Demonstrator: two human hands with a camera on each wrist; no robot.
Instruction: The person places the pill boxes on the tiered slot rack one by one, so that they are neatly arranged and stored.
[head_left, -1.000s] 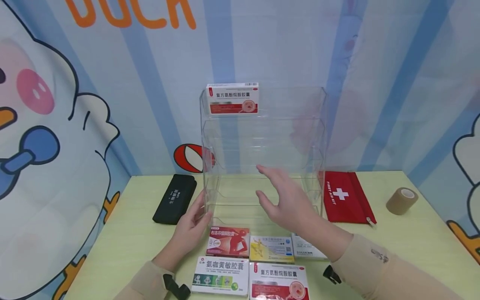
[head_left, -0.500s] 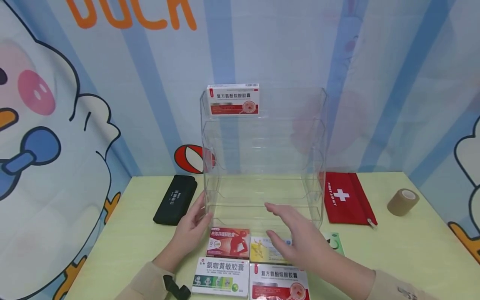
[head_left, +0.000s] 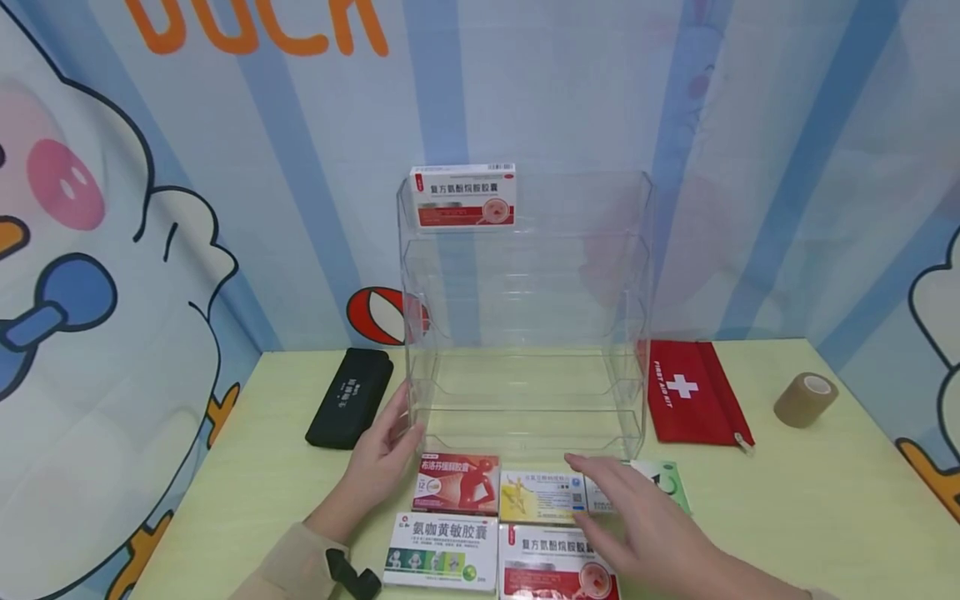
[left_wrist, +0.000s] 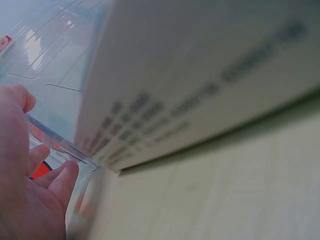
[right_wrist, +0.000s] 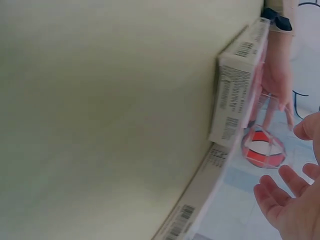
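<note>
A clear plastic tiered display rack (head_left: 525, 367) stands upright on the table. My left hand (head_left: 384, 450) holds its lower left side, with the rack's edge between thumb and fingers in the left wrist view. On the top tier, at the left, stands a white-and-red medicine box (head_left: 463, 196). My right hand (head_left: 637, 517) is over the front right boxes, fingers extended and thumb apart, holding nothing. It partly covers a white-and-green box (head_left: 666, 482). Beside that lie a yellow-and-white box (head_left: 542, 498) and a red box (head_left: 456, 483).
Nearer the front lie a white box with a green band (head_left: 441, 552) and another white-and-red box (head_left: 551, 546). A black pouch (head_left: 349, 398) sits left of the rack. On the right are a red first aid pouch (head_left: 693, 392) and a brown bandage roll (head_left: 806, 400).
My right hand has drawn back from in front of the rack, down and rightward, to over the white-and-green box. My left hand has stayed at the rack's side.
</note>
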